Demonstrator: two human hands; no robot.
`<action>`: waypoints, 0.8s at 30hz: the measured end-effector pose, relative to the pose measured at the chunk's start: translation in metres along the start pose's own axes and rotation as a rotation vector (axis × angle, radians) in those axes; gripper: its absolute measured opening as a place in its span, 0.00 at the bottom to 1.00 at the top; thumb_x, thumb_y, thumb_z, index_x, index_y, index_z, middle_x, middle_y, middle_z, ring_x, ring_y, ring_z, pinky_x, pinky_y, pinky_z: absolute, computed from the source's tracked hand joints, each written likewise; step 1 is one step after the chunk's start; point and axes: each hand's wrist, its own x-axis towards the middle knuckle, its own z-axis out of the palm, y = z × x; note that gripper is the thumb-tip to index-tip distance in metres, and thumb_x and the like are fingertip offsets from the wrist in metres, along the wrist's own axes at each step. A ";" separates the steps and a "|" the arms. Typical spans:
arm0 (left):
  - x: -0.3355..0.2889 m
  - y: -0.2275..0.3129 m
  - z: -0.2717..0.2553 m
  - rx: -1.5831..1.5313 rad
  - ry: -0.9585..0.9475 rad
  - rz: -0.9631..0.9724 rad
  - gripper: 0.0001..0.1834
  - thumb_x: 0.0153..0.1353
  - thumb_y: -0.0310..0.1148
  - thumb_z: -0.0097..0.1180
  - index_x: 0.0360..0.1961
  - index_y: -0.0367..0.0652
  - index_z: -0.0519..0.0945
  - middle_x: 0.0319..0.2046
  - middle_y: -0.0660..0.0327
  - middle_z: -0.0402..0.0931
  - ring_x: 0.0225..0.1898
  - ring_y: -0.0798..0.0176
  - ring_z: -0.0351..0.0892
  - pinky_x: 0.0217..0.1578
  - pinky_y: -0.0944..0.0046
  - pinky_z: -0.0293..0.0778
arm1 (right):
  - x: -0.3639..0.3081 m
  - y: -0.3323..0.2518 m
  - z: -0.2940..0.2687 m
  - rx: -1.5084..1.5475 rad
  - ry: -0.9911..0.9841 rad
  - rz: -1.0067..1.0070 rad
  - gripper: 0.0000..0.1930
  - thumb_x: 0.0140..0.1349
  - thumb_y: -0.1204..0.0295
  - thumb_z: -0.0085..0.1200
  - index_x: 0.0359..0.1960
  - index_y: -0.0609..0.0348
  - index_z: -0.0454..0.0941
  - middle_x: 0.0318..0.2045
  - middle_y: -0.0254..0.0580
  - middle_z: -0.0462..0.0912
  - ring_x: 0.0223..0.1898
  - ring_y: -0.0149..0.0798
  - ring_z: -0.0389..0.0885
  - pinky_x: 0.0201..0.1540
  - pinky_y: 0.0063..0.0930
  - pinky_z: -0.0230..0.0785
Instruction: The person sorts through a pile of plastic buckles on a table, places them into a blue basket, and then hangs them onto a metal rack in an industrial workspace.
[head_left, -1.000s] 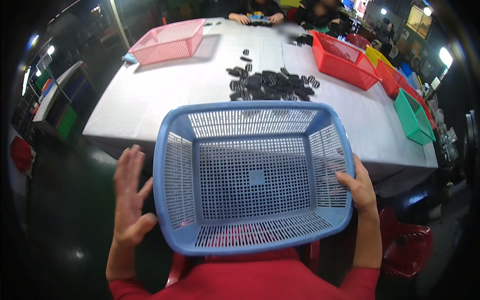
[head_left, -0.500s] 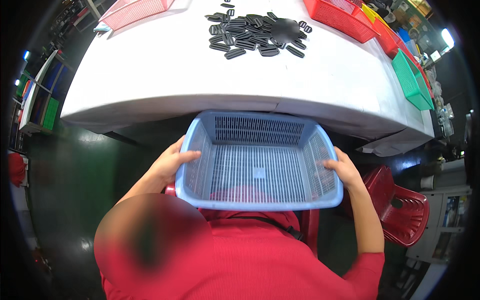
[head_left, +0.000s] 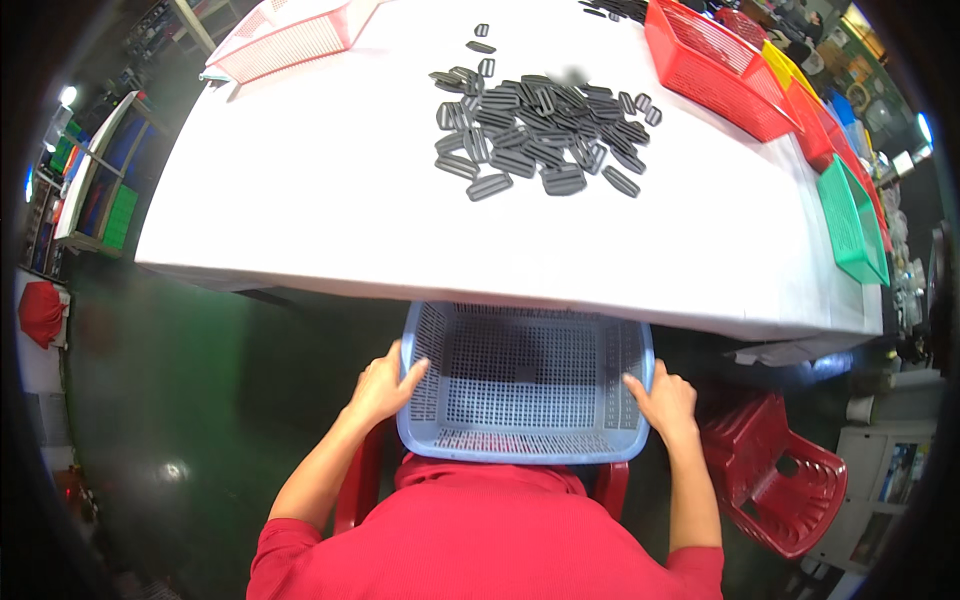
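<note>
A blue plastic basket (head_left: 525, 445) with slotted walls and a grid bottom rests at my lap, holding nothing that I can see. Its far rim tucks under the edge of the white-covered table (head_left: 380, 230). My left hand (head_left: 385, 385) grips the left rim, thumb over the inside. On the opposite rim my right hand (head_left: 667, 400) is closed in the same way. Beyond the basket, a loose pile of black plastic strap buckles (head_left: 530, 125) lies on the table, with a few single ones around it.
A pink basket (head_left: 290, 45) stands at the table's far left. Along the right side are a red basket (head_left: 720, 75) and a green basket (head_left: 850, 220). A dark red plastic chair (head_left: 775, 470) is on the floor to my right. More black pieces (head_left: 615, 10) lie at the far edge.
The blue basket has moved down and away from my view, its far side now under the table edge. Both hands keep hold of its rims. More of the tabletop shows.
</note>
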 end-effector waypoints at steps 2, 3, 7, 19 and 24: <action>0.007 0.032 -0.048 0.512 -0.042 0.002 0.30 0.62 0.57 0.47 0.23 0.39 0.81 0.18 0.48 0.78 0.25 0.41 0.80 0.30 0.49 0.76 | 0.011 -0.008 -0.047 -0.144 -0.070 -0.100 0.21 0.57 0.50 0.56 0.32 0.58 0.81 0.26 0.49 0.83 0.30 0.54 0.82 0.37 0.41 0.74; 0.017 0.048 -0.067 0.449 0.052 0.059 0.28 0.64 0.51 0.48 0.16 0.39 0.79 0.16 0.50 0.77 0.21 0.46 0.80 0.28 0.52 0.76 | 0.020 -0.012 -0.067 -0.007 -0.043 -0.182 0.19 0.58 0.52 0.56 0.31 0.58 0.81 0.23 0.46 0.83 0.28 0.54 0.82 0.35 0.40 0.74; 0.087 0.126 -0.098 0.036 0.354 0.572 0.07 0.61 0.26 0.54 0.29 0.36 0.83 0.21 0.57 0.79 0.22 0.58 0.78 0.27 0.63 0.73 | 0.088 -0.079 -0.106 0.449 0.456 -0.671 0.07 0.59 0.71 0.56 0.36 0.60 0.81 0.33 0.46 0.83 0.33 0.49 0.81 0.37 0.35 0.73; 0.134 0.135 -0.036 0.320 0.177 0.779 0.21 0.51 0.25 0.61 0.49 0.42 0.78 0.49 0.58 0.75 0.50 0.52 0.73 0.48 0.55 0.69 | 0.119 -0.110 -0.073 0.054 0.329 -0.812 0.23 0.58 0.65 0.56 0.56 0.57 0.73 0.60 0.39 0.71 0.65 0.46 0.63 0.66 0.56 0.49; 0.155 0.139 -0.048 0.224 0.266 0.710 0.20 0.51 0.24 0.60 0.48 0.41 0.79 0.48 0.57 0.76 0.49 0.51 0.73 0.48 0.55 0.70 | 0.140 -0.118 -0.080 0.285 0.533 -0.874 0.14 0.54 0.71 0.59 0.44 0.58 0.78 0.46 0.39 0.79 0.52 0.46 0.75 0.55 0.47 0.64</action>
